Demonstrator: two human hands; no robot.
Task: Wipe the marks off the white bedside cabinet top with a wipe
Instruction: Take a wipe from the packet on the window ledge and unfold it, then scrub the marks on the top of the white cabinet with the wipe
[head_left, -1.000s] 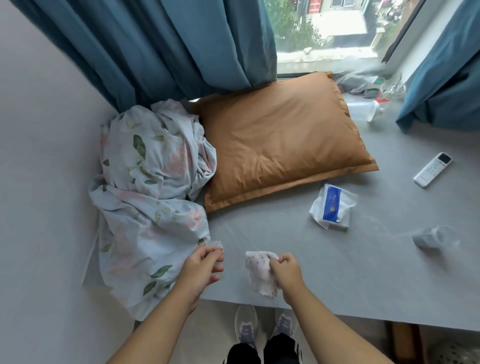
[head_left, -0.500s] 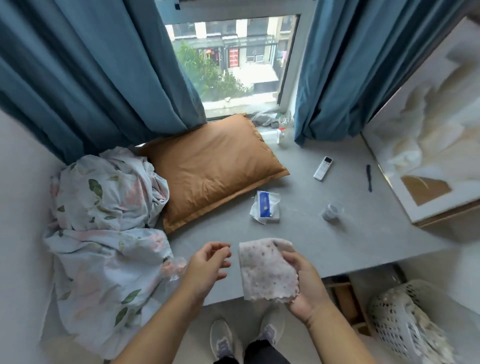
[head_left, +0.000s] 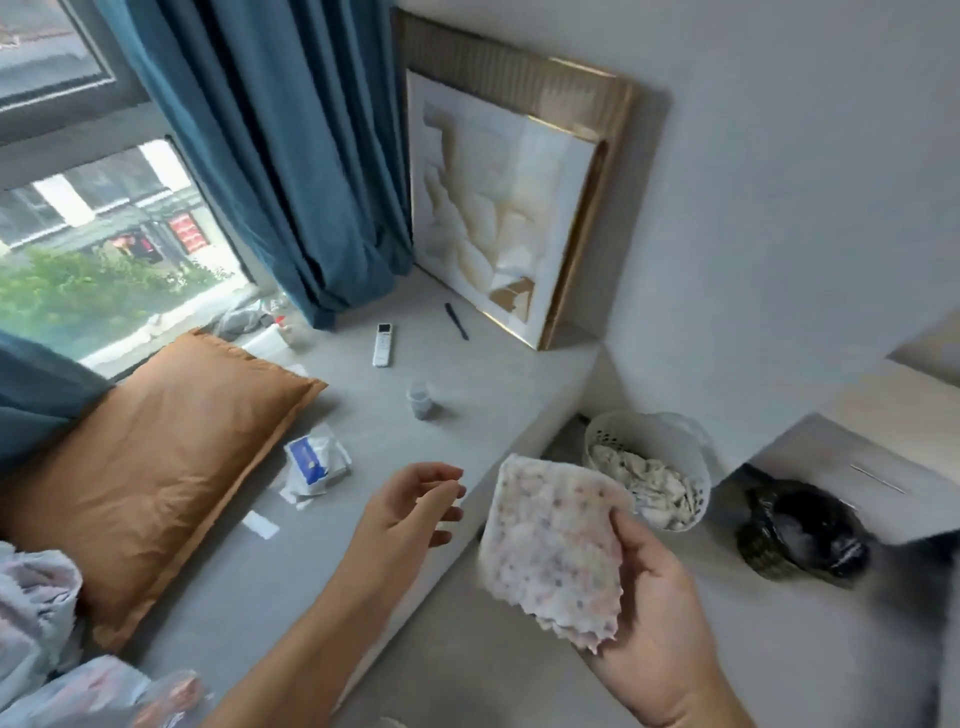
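At the far left a teal curtain (head_left: 41, 395) hangs beside the window, and below it an orange pillow (head_left: 156, 457) lies on the grey window-seat surface (head_left: 483, 384), with a crumpled floral sheet (head_left: 36, 613) at the near left corner. Further right on that surface sit a wipe packet (head_left: 311, 465), a small clear cup (head_left: 420, 400), a white remote (head_left: 383, 344) and a dark pen (head_left: 456, 321), all well apart from one another. The left hand (head_left: 410, 512) hovers empty over the surface edge, fingers loosely spread. Just to its right, the right hand (head_left: 649, 597) holds up an unfolded spotted wipe (head_left: 553, 545), pinched at its right edge by the thumb. Beyond it on the floor stand a white perforated basket (head_left: 675, 441) of used tissues and a dark bag-lined bin (head_left: 800, 535). A pale cabinet-like top (head_left: 914, 400) shows at the far right edge, blurred; this is probably the bedside cabinet, well apart from the wipe, and no marks can be made out on it. The risk from here: the wipe is held only at one edge, so it could flop, fold on itself or slip on the way across; the basket and bin stand near the path and could be kicked.
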